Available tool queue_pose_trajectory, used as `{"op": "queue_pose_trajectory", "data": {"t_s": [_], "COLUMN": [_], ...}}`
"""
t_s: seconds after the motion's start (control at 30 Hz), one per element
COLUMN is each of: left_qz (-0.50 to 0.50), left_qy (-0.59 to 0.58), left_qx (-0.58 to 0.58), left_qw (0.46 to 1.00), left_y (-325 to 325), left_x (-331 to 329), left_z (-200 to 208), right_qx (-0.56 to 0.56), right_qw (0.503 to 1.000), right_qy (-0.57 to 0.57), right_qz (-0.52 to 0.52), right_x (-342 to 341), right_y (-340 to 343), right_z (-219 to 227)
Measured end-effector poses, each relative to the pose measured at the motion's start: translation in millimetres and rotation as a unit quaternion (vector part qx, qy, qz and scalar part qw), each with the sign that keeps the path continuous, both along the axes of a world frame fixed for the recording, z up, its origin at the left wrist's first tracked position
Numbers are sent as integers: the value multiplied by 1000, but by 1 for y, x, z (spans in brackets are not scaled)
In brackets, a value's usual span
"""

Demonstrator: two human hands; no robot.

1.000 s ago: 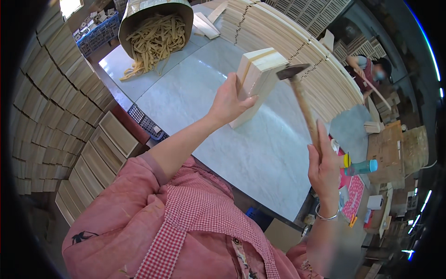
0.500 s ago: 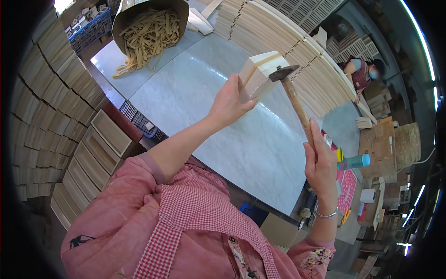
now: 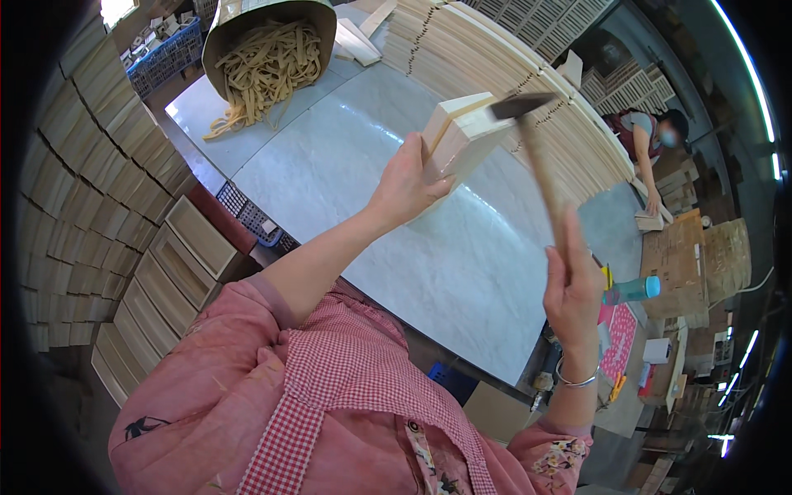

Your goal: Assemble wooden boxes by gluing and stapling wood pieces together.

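A pale wooden block (image 3: 474, 136), boxy and with a tan strip along its upper edge, is gripped in my left hand (image 3: 411, 181) above the marbled table (image 3: 429, 280). My fingers wrap its left side and the thumb presses its near face. My right hand (image 3: 573, 285) is closed around the wooden handle of a hammer (image 3: 540, 169). The dark hammer head, slightly blurred, hangs just off the block's right upper corner. Whether it touches the wood I cannot tell.
A tipped container (image 3: 216, 62) spills tan strips (image 3: 268, 66) at the table's far left. Long stacks of pale boards (image 3: 487, 49) line the far edge. On the right stand a teal bottle (image 3: 631, 290) and cardboard boxes (image 3: 672, 264); a co-worker (image 3: 643, 136) reaches down beyond the boards.
The hammer head has moved up and right, away from the block's corner. My left hand and the block stay nearly in place. The co-worker's arm now reaches to a small wooden piece.
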State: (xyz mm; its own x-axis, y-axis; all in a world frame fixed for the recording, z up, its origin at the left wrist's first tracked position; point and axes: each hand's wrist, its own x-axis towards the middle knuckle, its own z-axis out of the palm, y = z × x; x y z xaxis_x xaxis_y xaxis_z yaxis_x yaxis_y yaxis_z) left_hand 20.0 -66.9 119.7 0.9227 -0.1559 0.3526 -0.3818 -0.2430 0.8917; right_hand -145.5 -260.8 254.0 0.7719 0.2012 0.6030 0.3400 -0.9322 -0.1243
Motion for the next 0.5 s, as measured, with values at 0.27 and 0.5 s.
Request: {"op": "queue_pose_trajectory", "data": {"t_s": [0.27, 0.5], "left_qz": [-4, -12], "left_qy": [-3, 0], "left_qx": [-1, 1], "left_qw": [1000, 1000], "left_y": [3, 2], "left_x": [3, 1], "left_z": [-4, 0], "right_qx": [-39, -21], "right_qw": [991, 999], "right_qy": [115, 42], "right_qz": [-50, -1], "right_x": [-7, -4], "right_y": [5, -4], "right_z": [-2, -18]}}
